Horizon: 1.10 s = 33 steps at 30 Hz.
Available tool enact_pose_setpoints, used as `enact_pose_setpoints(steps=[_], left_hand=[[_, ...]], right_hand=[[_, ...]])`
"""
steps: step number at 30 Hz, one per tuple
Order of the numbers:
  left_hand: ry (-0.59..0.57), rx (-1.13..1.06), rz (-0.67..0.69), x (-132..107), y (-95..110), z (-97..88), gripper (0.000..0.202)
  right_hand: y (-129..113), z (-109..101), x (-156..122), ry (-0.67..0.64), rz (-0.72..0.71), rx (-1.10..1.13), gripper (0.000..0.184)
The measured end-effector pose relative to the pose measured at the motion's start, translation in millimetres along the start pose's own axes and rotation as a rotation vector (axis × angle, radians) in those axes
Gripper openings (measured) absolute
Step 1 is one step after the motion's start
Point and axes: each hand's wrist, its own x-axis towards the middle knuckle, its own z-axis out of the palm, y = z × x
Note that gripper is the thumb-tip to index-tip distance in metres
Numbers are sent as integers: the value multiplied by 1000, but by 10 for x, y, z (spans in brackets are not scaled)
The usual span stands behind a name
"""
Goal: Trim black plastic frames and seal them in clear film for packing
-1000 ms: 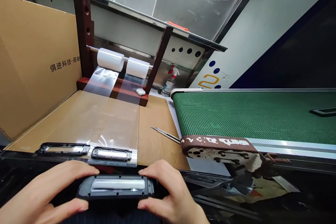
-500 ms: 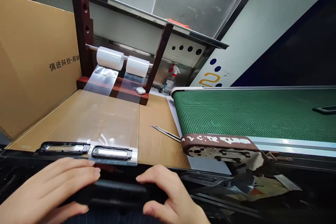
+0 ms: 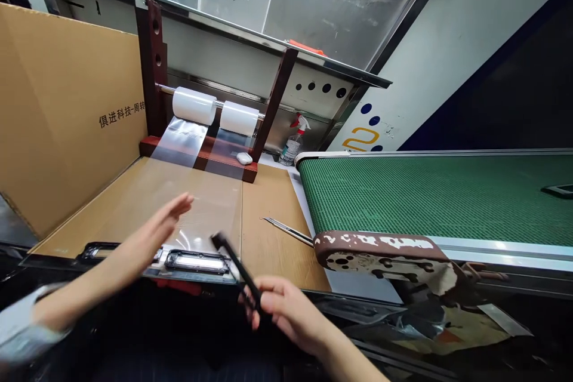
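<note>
My right hand (image 3: 286, 309), closed, grips a slim black rectangular part (image 3: 244, 271) near its lower end. The part is tilted and smeared by motion, so its details cannot be made out. My left hand (image 3: 163, 228) is raised over the clear film (image 3: 210, 203), fingers stretched out and nothing in them. Two black frame-like pieces with pale centres lie on the film at the table's front edge. The left frame piece (image 3: 96, 250) is partly covered by my left forearm; the right frame piece (image 3: 197, 261) lies between my hands.
Behind the film, two white film rolls (image 3: 194, 106) hang on a rod in a dark red stand (image 3: 210, 162). A thin metal tool (image 3: 289, 230) lies on cardboard beside the green conveyor (image 3: 403, 197), with another black part (image 3: 559, 190). A cardboard panel (image 3: 58, 107) stands left; a spray bottle (image 3: 290, 148) stands behind.
My left hand has let go of the black part and moved up and right over the film. My right hand has tilted the part up. The view has shifted slightly.
</note>
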Motion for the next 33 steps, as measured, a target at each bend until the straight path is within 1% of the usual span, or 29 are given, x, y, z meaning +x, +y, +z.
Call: enact_pose_setpoints(steps=[1, 2, 4, 5, 6, 8, 10, 12, 13, 15, 18, 23, 28, 33], left_hand=[[7, -56, -80, 219, 27, 40, 78], [14, -85, -126, 430, 26, 86, 81], [35, -123, -215, 800, -46, 172, 79], [39, -143, -250, 946, -105, 202, 73], [19, -166, -287, 1059, -170, 219, 68], [-72, -208, -355, 1179, -289, 207, 62], [-207, -233, -424, 1167, -370, 146, 65], [-334, -239, -490, 1073, -400, 65, 71], [-382, -238, -518, 1014, -397, 26, 73], [-434, -238, -555, 902, -369, -34, 70], [-439, -232, -568, 787, -311, -75, 58], [-414, -211, -539, 721, -294, -62, 37], [-419, -231, -516, 725, -319, -46, 35], [-437, -255, -511, 725, -306, -47, 31]], right_hand=[[-82, -25, 35, 62, -67, 17, 50], [-149, -56, 73, 125, -124, 31, 48], [-225, -127, 146, 228, -219, 34, 44], [-239, -162, 176, 268, -258, 16, 43], [-242, -193, 199, 305, -291, -17, 42], [-232, -244, 224, 368, -335, -124, 38], [-215, -281, 240, 408, -359, -277, 32], [-189, -319, 274, 447, -401, -475, 28], [-170, -340, 305, 465, -430, -581, 28], [-119, -385, 391, 477, -486, -764, 28], [-36, -424, 542, 439, -522, -924, 30], [30, -382, 696, 433, -490, -1056, 35], [24, -321, 776, 423, -496, -1115, 35], [-45, -262, 843, 410, -448, -1152, 33]])
